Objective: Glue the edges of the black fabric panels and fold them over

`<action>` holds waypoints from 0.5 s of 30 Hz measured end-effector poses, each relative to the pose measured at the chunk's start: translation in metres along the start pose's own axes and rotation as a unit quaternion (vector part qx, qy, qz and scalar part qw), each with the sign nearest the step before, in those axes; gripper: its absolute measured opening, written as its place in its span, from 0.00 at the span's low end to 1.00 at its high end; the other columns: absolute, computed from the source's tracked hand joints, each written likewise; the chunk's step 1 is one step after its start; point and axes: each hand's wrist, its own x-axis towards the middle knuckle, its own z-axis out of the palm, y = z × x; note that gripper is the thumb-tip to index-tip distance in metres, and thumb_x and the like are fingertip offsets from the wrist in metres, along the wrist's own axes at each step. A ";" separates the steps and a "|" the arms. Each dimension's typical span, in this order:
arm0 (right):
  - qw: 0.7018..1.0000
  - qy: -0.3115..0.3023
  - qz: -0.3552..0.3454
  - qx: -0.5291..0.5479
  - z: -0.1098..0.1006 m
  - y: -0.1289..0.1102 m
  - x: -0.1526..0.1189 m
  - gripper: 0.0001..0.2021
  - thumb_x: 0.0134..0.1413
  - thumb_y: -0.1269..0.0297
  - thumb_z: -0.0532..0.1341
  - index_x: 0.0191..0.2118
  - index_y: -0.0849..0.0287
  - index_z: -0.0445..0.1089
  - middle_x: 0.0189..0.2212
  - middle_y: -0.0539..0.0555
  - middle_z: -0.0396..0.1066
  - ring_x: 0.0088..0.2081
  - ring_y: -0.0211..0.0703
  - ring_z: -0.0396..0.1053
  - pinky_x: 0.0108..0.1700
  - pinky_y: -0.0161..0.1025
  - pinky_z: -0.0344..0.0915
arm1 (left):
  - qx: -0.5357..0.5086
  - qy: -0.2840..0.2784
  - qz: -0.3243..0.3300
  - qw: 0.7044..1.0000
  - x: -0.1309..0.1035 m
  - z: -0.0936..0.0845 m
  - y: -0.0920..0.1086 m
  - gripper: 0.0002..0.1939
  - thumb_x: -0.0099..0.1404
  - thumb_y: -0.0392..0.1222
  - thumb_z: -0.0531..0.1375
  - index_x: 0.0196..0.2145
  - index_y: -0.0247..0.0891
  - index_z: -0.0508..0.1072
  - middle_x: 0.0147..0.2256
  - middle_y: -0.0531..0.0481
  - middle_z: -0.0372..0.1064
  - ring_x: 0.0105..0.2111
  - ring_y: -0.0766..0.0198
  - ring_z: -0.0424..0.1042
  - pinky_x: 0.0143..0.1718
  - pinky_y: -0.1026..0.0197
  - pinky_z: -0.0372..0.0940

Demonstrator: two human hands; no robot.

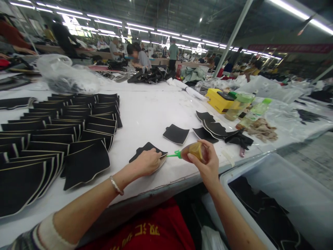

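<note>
My right hand (208,159) is wrapped round a squeeze bottle (191,152) of amber liquid, tipped on its side. Its thin green nozzle points left and meets the edge of a black cut piece (145,150) with a pale edge. My left hand (149,161) grips that piece near the table's front edge, fingers at its right side; the hand hides part of it. Another black piece (176,134) lies flat just beyond. More loose black pieces (214,127) overlap to the right of it.
Overlapping rows of black pieces (85,161) cover the table's left side. At the right stand a yellow box (218,100), a wide jar (238,107), a green-capped bottle (256,113) and a crumpled rag (262,130). A pale bin (283,173) holding black pieces sits below the table's right edge.
</note>
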 end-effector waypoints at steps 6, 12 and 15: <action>0.991 -0.056 -0.080 -0.086 0.008 -0.013 0.005 0.27 0.47 0.56 0.71 0.52 0.51 0.64 0.47 0.53 0.69 0.49 0.50 0.68 0.52 0.48 0.65 | 0.019 0.004 0.011 1.000 0.001 0.009 -0.003 0.20 0.68 0.39 0.45 0.50 0.35 0.70 0.38 0.41 0.69 0.36 0.53 0.73 0.34 0.55 0.66; 0.972 -0.088 -0.138 -0.166 0.010 -0.022 0.001 0.27 0.49 0.55 0.69 0.53 0.52 0.63 0.48 0.56 0.70 0.48 0.52 0.70 0.52 0.48 0.67 | 0.030 0.021 0.029 0.999 -0.002 0.018 -0.005 0.19 0.70 0.39 0.45 0.53 0.34 0.67 0.39 0.40 0.70 0.43 0.52 0.70 0.34 0.56 0.67; 0.976 -0.099 -0.107 -0.164 0.010 -0.024 0.002 0.26 0.48 0.54 0.69 0.52 0.52 0.64 0.47 0.55 0.71 0.47 0.52 0.71 0.51 0.48 0.67 | 0.025 0.033 0.033 0.999 -0.005 0.021 -0.006 0.19 0.70 0.41 0.45 0.54 0.34 0.66 0.41 0.39 0.69 0.39 0.54 0.70 0.34 0.55 0.68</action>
